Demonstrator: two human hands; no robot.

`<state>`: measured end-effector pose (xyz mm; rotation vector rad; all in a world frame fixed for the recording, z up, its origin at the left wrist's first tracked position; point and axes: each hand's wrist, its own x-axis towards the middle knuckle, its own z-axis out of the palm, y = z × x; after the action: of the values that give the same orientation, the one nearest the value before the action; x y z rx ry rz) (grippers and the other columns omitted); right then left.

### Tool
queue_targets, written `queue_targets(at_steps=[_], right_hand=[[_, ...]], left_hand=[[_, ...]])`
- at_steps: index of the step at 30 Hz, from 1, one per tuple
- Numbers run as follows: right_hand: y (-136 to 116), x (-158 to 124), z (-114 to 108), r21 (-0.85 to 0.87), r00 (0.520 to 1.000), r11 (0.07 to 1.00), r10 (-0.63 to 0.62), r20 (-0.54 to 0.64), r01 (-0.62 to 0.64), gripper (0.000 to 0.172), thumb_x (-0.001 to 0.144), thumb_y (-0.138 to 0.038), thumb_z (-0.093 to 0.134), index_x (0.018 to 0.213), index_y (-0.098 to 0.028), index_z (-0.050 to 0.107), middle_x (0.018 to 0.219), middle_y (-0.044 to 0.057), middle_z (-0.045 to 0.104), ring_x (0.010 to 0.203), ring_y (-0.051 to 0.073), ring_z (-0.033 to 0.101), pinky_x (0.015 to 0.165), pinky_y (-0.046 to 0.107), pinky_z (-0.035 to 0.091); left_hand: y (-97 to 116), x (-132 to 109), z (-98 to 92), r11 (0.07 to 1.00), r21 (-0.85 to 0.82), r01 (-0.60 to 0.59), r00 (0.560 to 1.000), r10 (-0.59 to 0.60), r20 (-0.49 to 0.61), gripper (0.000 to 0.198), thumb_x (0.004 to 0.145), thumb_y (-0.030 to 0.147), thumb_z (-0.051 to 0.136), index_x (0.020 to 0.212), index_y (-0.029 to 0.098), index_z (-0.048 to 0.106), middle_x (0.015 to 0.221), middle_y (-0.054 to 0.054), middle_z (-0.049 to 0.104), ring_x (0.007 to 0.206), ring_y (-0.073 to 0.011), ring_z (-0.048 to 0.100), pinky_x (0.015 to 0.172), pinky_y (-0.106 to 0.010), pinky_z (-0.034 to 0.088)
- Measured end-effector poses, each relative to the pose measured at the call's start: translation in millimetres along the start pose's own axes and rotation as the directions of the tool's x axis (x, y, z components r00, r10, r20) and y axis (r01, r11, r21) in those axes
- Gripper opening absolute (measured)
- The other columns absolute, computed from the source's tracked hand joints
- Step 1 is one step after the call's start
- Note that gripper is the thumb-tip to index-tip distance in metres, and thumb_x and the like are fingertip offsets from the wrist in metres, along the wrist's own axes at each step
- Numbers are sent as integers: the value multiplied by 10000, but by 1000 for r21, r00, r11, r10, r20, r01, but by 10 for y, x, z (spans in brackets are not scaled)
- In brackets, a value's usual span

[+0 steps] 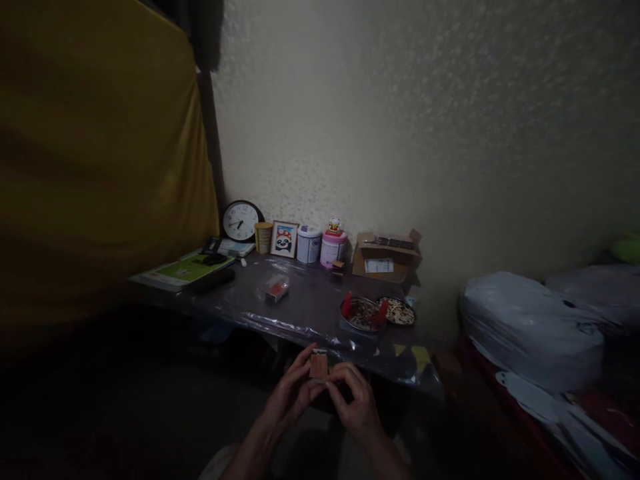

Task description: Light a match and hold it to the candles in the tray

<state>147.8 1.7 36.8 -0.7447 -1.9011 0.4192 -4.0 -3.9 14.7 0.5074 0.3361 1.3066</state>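
Just in front of the table edge, both hands hold a small matchbox. Its reddish-brown face is towards me, with what look like match heads along the top. My left hand grips it from the left, thumb below and fingers behind. On the other side, my right hand has thumb and forefinger closed at its lower right edge. A clear plastic wrapper with an orange-red box lies on the table beyond. To the right are a round dish of dark bits with red pieces and a dish of pale sticks.
The dark table has a shiny plastic cover. Along the wall stand a clock, a framed panda picture, tins and an opened carton. Yellow cloth hangs left; white bags sit right.
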Motion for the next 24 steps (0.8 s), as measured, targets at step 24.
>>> queue_targets(at_steps=[24], right_hand=[[83,-12,-28,-20,997,997,72,-4,-72,93,801,-171,539,724,-220,558,741,19,578,734,164,571,675,259,447]], left_hand=[[-27,11,54,986,161,-45,998,52,-38,191,775,248,564,956,225,622,1013,-38,612,958,-188,555,818,-301,411]])
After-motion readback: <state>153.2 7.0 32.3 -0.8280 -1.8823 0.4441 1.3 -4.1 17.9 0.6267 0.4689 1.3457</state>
